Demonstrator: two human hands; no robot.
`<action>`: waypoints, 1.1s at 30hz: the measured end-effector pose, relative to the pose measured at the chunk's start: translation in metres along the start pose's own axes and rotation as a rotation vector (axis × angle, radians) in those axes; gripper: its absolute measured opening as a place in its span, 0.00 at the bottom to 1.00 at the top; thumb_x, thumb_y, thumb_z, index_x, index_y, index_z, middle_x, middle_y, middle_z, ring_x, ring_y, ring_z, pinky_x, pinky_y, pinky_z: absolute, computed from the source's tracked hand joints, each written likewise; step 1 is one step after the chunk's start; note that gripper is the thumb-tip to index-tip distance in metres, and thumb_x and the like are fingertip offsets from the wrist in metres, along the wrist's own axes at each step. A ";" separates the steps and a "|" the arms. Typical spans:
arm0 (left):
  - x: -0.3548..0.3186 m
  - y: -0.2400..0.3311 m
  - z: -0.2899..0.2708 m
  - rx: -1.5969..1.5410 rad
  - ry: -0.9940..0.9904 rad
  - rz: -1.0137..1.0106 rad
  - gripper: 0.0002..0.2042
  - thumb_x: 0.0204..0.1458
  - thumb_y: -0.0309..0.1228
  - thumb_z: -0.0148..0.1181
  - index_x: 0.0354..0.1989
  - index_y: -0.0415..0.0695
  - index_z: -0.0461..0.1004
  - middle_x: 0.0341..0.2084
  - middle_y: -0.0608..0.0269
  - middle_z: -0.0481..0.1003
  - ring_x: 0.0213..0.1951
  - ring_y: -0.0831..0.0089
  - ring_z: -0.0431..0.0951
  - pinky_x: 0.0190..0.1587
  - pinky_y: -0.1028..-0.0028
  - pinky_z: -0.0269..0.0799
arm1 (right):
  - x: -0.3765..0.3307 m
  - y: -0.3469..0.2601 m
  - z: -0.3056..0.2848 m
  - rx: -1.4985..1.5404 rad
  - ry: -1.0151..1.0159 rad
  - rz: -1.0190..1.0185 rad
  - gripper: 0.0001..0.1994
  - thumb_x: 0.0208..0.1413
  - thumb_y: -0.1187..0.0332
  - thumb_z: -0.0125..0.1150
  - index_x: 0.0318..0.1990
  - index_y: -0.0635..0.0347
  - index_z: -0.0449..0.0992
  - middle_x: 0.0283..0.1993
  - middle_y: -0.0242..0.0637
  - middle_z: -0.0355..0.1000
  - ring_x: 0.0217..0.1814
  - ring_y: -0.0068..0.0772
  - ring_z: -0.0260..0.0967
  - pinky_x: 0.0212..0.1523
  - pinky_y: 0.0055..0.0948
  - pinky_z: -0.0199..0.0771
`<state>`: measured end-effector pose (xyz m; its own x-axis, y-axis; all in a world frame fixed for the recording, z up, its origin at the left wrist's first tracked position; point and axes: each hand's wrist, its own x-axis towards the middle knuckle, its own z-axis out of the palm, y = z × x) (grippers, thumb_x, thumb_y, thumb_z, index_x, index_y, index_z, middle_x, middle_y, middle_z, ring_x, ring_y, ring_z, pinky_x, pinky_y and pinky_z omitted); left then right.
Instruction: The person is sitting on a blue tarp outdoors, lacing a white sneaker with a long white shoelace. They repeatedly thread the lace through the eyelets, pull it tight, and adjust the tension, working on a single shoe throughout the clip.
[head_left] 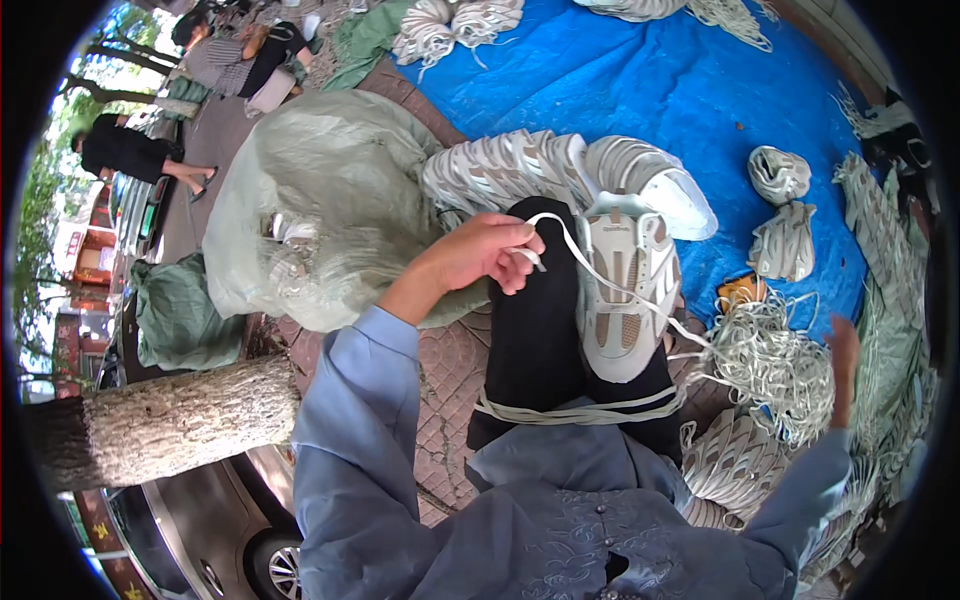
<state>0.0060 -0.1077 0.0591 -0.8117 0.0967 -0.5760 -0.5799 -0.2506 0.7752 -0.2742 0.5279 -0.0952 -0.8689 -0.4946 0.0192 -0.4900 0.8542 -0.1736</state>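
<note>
A white shoelace (pixel 570 236) is pinched between the closed fingers of my left hand (pixel 492 252), a short end poking out below the fingertips. From there the lace slants down over a white and tan shoe upper (pixel 614 262) lying on my lap, its toe toward me, and on toward a tangled heap of white laces (pixel 775 365) at my right. Out past that heap, my right hand (pixel 845 345) is raised, seen edge-on and blurred; its fingers cannot be made out. Several pale laces (pixel 580 414) lie across my dark-trousered thighs.
Nested stacks of shoe uppers (pixel 510 170) stand beyond my knees, with more bundles (pixel 783 245) on a blue tarp (pixel 640 75). A big pale sack (pixel 330 190) fills the left front. A tree trunk (pixel 190 420) and a parked car (pixel 215 525) are farther left; people (pixel 135 150) are beyond.
</note>
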 end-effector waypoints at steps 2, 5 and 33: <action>0.010 -0.006 0.030 -0.211 -0.026 0.033 0.13 0.53 0.36 0.47 0.35 0.37 0.69 0.19 0.60 0.73 0.17 0.72 0.74 0.18 0.73 0.70 | 0.039 -0.213 -0.044 0.633 -0.015 -0.133 0.22 0.32 0.79 0.59 0.42 0.62 0.71 0.43 0.40 0.68 0.47 0.36 0.64 0.44 0.31 0.64; 0.035 -0.007 0.060 -0.319 -0.140 0.091 0.13 0.53 0.35 0.47 0.35 0.36 0.69 0.18 0.60 0.72 0.16 0.72 0.73 0.16 0.74 0.70 | 0.043 -0.359 -0.084 0.836 0.102 -0.773 0.20 0.25 0.77 0.65 0.35 0.60 0.75 0.37 0.36 0.69 0.40 0.38 0.65 0.40 0.32 0.65; 0.026 -0.041 0.129 0.652 0.185 0.442 0.12 0.47 0.30 0.52 0.38 0.38 0.67 0.25 0.62 0.71 0.24 0.71 0.73 0.25 0.75 0.69 | 0.055 -0.358 -0.095 1.623 -0.134 -0.417 0.04 0.42 0.81 0.51 0.27 0.64 0.71 0.27 0.44 0.71 0.32 0.34 0.70 0.34 0.29 0.69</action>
<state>0.0000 0.0290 0.0458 -0.9839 -0.0550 -0.1698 -0.1778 0.3889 0.9039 -0.1534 0.2098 0.0616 -0.6536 -0.7112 0.2589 -0.0211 -0.3248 -0.9455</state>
